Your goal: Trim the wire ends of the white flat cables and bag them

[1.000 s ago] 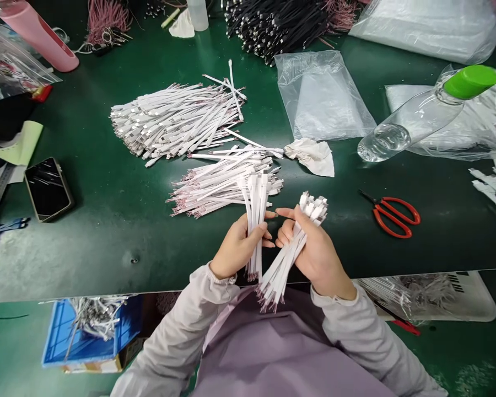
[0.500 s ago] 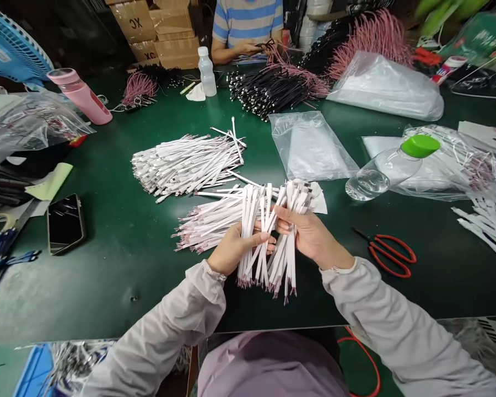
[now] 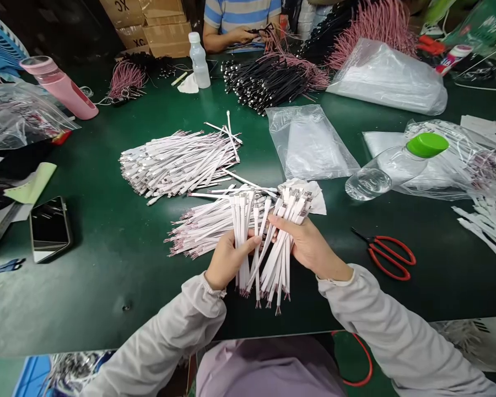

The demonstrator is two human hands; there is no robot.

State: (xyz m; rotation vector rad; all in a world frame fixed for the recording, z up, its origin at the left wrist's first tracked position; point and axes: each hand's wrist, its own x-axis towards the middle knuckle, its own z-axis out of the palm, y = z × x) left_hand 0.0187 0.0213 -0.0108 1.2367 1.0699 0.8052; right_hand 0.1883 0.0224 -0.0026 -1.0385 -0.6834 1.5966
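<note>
My left hand (image 3: 225, 259) is closed round a small upright bunch of short white flat cables (image 3: 243, 231), connector ends up. My right hand (image 3: 310, 245) grips a thicker bunch of the same white cables (image 3: 283, 242), and the two bunches touch and cross between my hands. Just behind them a loose pile of white cables (image 3: 206, 220) lies on the green table (image 3: 107, 264). A larger pile of white cables (image 3: 177, 162) lies farther back.
Red scissors (image 3: 386, 253) lie to the right, near a clear bottle with a green cap (image 3: 397, 165) and clear plastic bags (image 3: 310, 143). A phone (image 3: 49, 229) and pink bottle (image 3: 60, 85) are on the left. Black cables (image 3: 268, 80) and another person's hands (image 3: 248, 36) are across the table.
The view tilted up from my lap to the far side of the table. My hands brought the two separate cable bunches together, side by side and overlapping.
</note>
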